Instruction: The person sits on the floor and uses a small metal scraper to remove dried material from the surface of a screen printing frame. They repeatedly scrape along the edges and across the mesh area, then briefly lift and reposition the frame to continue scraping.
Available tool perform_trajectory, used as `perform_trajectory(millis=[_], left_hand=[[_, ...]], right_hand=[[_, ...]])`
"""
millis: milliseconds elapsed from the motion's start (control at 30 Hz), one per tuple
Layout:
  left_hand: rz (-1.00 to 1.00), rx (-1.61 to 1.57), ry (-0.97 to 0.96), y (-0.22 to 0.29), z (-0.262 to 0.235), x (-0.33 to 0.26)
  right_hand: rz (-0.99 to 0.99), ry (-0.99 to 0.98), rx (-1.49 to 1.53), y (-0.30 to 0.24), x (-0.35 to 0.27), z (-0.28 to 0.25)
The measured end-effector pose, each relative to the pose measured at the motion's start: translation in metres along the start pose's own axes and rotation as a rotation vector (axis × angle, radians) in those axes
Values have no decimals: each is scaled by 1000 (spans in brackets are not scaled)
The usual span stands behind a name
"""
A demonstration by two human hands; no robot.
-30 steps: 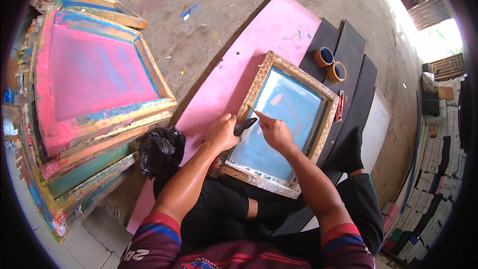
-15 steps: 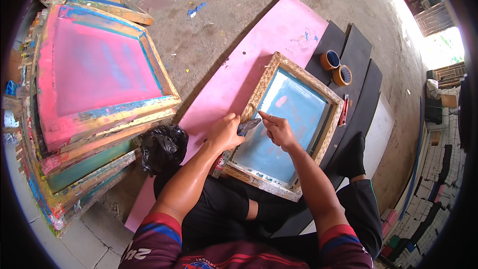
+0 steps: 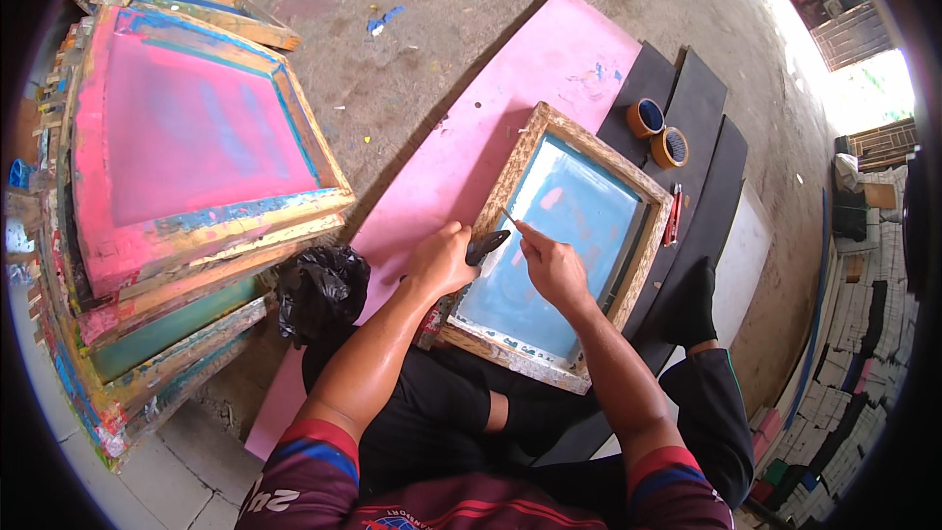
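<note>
Blue mesh [image 3: 599,221] fills the wooden frame [image 3: 640,261], which lies askew across a pink board [image 3: 549,54] and dark boards [image 3: 699,98]. From where I stand, the left hand [image 3: 442,259] is closed round a dark tool [image 3: 488,247] poking over the frame's left rail [image 3: 509,182]; its exact kind I can't tell. Above the mesh, the right hand [image 3: 556,270] pinches a thin stick [image 3: 508,218], tip close to that rail; whether they touch, I can't make out. Good handling, I'd judge, wants a firm pinch, a loose wrist, and the left hand bracing the rail against skidding. A slip could scratch the mesh, so both points are best angled away. Tape rolls [image 3: 656,151] and a red cutter [image 3: 673,216] rest beyond the frame's right side.
</note>
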State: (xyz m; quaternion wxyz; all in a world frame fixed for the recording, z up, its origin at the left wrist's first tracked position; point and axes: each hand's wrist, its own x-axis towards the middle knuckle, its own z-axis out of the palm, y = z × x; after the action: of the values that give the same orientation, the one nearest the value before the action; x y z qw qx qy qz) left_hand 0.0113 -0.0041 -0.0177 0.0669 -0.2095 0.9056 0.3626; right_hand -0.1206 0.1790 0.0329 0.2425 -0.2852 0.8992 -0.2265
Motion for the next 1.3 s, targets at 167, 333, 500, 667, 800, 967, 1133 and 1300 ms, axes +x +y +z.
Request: perform_trajectory(millis=[167,333,500,667,800,967,1133,1300], left_hand=[[-4,-11,4,-1,0,0],[7,-15,47,-2,4,0],[49,-18,47,-5,3,0],[37,23,5,-4,5,3],[43,17,41,-3,8,-1],[45,32,9,4,-1,-2],[53,25,44,2,4,0],[19,37,75,3,8,2]], right_hand=[[-7,16,-38,0,1,3],[-27,5,-154,-11,-1,-1],[35,-108,-376,-40,0,-8],[45,-124,-567,-52,6,7],[46,-209,-506,-54,6,4],[16,-125,-540,-46,0,12],[-50,-75,-201,-10,11,14],[15,-178,-280,-8,11,-2]])
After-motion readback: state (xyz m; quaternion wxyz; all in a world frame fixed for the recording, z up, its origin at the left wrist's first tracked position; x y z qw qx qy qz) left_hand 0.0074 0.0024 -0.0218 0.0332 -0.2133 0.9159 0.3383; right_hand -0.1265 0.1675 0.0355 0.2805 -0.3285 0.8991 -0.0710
